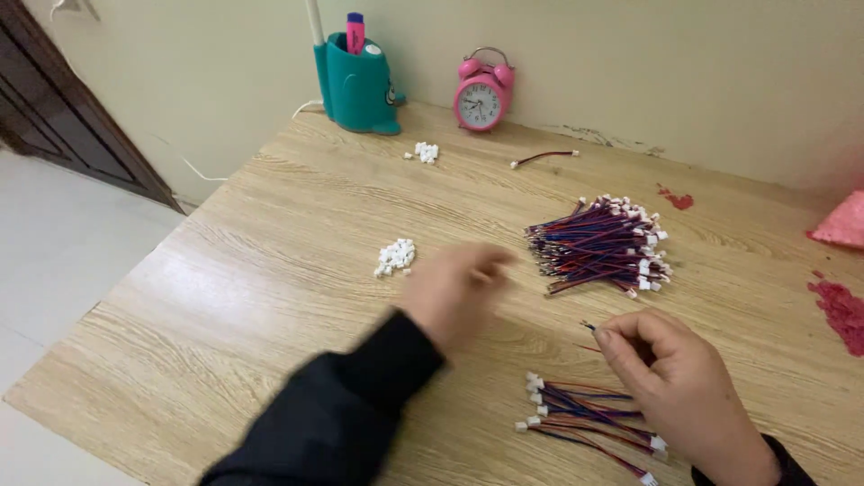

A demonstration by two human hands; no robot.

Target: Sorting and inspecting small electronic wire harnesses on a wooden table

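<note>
While my left hand (454,290) hangs blurred over the wooden table (252,270), its fingers look loosely curled, and I cannot tell whether it holds anything. It sits between a small heap of white plastic connectors (395,256) and the big bundle of red, blue and black wires (598,247). My right hand (670,378) is pinched shut on a single thin wire (589,328), whose dark tip sticks out past the thumb and forefinger. Just beside that hand, toward me, lies a smaller bunch of wires with white plugs (576,414); the hand partly covers its right end. Farther back I see a second little heap of connectors (425,152), one loose wire (544,157), a pink alarm clock (483,92) and a teal pen holder (358,83) against the wall.
</note>
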